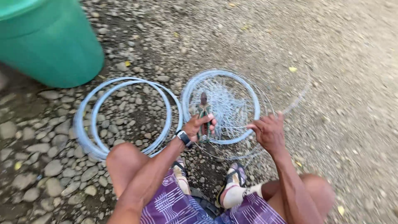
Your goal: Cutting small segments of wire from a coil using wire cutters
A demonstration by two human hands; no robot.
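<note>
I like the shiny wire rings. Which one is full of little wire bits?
The ring by the hands, right of the other coil. Cut wire pieces fill its middle; the other coil's middle shows only stones.

Shiny metal wire coils point(222, 105), perhaps galvanised, lie on rough stony ground point(340, 83) beside a smooth plastic bin point(49, 41).

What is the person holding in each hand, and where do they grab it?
The left hand grips pliers by the green handles. The right hand pinches a thin wire coming off the right wire coil.

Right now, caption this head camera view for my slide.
Left hand grips green-handled pliers; right hand pinches wire from a coil on gravel.
</note>
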